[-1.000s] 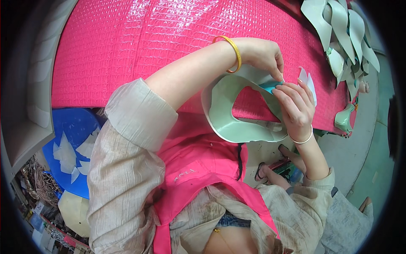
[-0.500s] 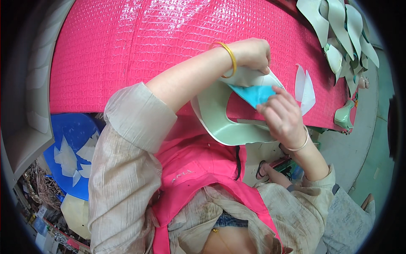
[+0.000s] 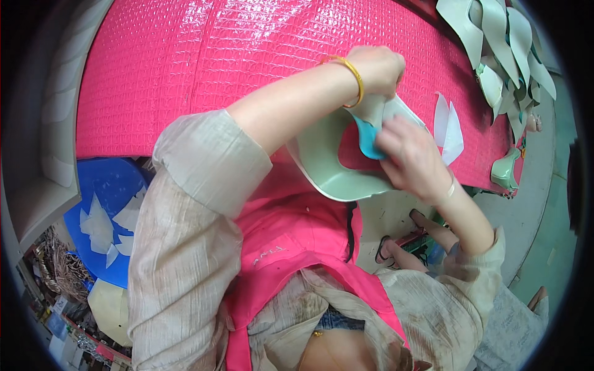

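- Pale green curved piece [image 3: 317,170]: one, open-centred, held over the near edge of the pink table cover [image 3: 247,55].
- Blue flap [image 3: 369,141]: at the opening, long axis near-to-far; I place it just left of the right fingers, the nearer hand.
- Right hand [image 3: 413,154]: blurred; I cannot tell whether it grips.
- Left hand [image 3: 378,69]: curled, pinching the piece's far edge.
- White slips [image 3: 452,133]: two, farther right.

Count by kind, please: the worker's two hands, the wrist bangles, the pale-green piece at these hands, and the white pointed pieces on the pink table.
Hands: 2 (left hand, right hand)
Bangles: 2 (yellow bangle, pale bangle)
Pale-green piece: 1
White pointed pieces: 2
Total: 7
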`<act>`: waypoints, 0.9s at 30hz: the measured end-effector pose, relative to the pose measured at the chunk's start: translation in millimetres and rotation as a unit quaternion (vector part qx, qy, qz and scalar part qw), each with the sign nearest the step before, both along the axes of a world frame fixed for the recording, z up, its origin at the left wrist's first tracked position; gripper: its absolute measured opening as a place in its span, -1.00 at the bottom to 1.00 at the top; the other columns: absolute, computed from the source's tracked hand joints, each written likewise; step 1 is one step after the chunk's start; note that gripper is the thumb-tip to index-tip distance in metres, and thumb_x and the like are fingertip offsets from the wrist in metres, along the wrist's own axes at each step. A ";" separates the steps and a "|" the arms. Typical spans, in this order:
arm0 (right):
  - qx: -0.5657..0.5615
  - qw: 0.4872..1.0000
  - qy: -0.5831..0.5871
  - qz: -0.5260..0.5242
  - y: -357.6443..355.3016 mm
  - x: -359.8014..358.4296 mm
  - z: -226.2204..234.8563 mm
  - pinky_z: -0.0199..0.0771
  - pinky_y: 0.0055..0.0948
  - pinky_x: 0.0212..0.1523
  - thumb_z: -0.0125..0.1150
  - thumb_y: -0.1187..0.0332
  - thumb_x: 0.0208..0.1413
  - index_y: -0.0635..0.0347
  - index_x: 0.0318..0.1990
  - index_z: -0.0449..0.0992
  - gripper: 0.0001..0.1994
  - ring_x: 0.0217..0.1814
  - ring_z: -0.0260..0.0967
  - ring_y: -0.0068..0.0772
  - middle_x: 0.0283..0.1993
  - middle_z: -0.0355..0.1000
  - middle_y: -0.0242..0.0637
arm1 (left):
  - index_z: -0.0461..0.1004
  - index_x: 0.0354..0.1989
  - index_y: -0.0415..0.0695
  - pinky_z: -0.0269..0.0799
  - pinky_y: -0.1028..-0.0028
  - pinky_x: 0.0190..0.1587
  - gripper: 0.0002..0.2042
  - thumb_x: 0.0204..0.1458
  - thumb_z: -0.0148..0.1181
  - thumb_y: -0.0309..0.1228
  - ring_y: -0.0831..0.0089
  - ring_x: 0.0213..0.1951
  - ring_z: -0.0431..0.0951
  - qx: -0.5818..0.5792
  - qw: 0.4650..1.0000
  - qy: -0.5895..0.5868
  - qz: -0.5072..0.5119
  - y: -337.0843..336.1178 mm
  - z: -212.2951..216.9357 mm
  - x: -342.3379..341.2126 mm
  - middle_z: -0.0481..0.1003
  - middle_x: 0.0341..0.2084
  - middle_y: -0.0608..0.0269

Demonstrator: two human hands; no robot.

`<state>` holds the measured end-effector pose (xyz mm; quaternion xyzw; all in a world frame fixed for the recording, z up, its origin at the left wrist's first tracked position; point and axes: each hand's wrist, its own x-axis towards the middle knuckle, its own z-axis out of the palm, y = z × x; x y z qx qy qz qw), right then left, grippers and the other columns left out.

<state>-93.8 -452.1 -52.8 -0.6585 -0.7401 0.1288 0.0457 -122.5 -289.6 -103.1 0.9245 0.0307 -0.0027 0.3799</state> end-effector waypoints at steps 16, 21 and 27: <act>-0.006 0.964 0.185 -0.188 42.9 16.2 -33.9 0.32 -0.29 -0.40 0.18 0.35 -0.10 0.35 -0.31 0.44 -0.76 -0.45 0.37 -0.07 -0.51 0.38 0.00 | 0.28 -0.07 -0.35 0.27 0.37 0.00 -0.58 -0.16 0.13 -0.46 0.23 -0.02 0.27 0.186 0.942 -0.127 0.250 -94.3 -19.5 -145.8 0.26 -0.06 0.05; -0.010 0.991 0.057 -0.119 51.9 21.8 -29.3 0.24 -0.25 -0.45 0.19 0.29 -0.09 0.40 -0.40 0.36 -0.72 -0.52 0.27 -0.06 -0.56 0.26 0.05 | 0.29 -0.04 -0.27 0.29 0.38 -0.01 -0.56 -0.16 0.13 -0.41 0.27 -0.06 0.31 0.235 0.929 -0.154 0.240 -89.3 -28.2 -148.7 0.31 -0.10 0.13; -0.037 0.990 0.062 -0.119 60.9 33.4 -41.0 0.22 -0.24 -0.46 0.19 0.24 -0.08 0.41 -0.40 0.35 -0.67 -0.54 0.27 -0.10 -0.58 0.23 0.08 | 0.37 -0.13 -0.24 0.31 0.43 -0.20 -0.65 -0.15 0.11 -0.40 0.36 -0.31 0.31 0.279 0.925 -0.118 0.230 -85.6 -19.8 -129.1 0.32 -0.34 0.25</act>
